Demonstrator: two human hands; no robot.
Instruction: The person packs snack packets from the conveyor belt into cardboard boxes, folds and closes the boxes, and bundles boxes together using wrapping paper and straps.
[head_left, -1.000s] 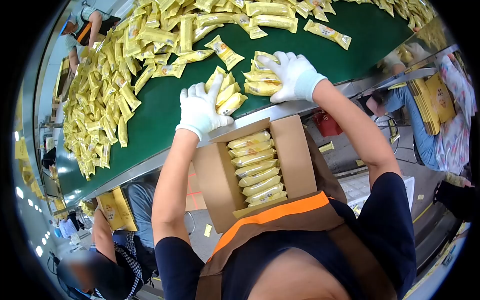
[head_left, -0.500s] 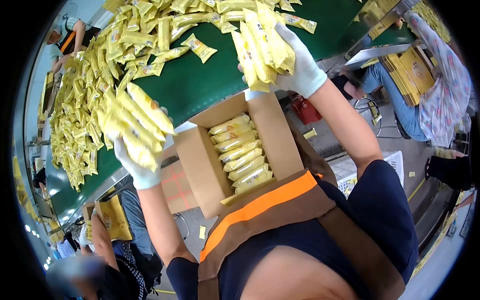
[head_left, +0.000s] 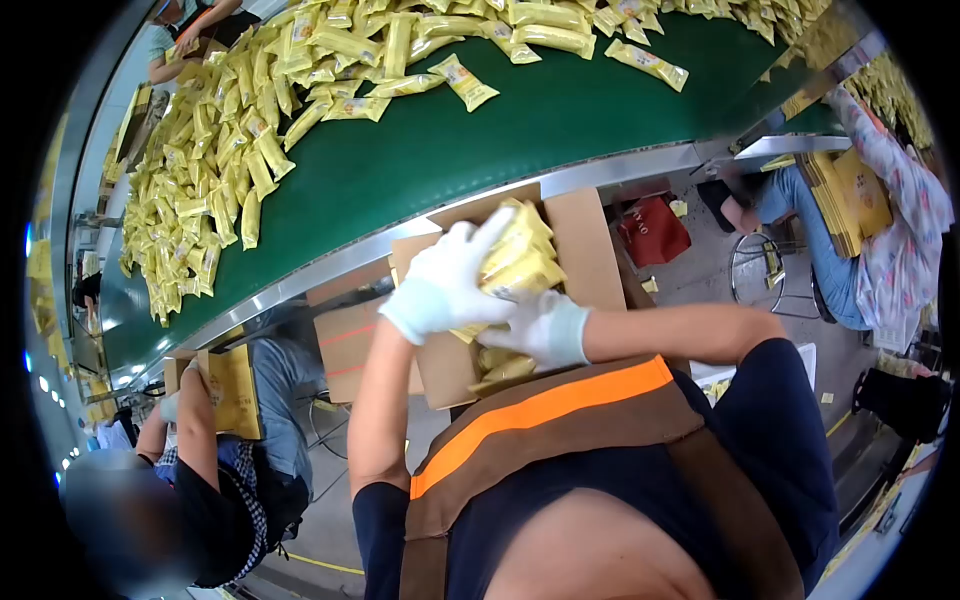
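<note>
Both my hands wear white gloves and meet over an open cardboard box in front of my apron. My left hand is closed around the left side of a bunch of yellow wrapped snack packets, held at the box's mouth. My right hand grips the near end of the bunch, its fingers somewhat blurred. Below my hands, more yellow packets show inside the box. My hands hide most of the box's contents.
A green conveyor belt with a metal edge runs ahead, heaped with yellow packets at left and along the far side. Co-workers sit at left and right with yellow cartons. A red bag lies on the floor.
Both hands have come down and together from above the belt to the box, bringing their bunches of packets. The packets in the box are now mostly covered.
</note>
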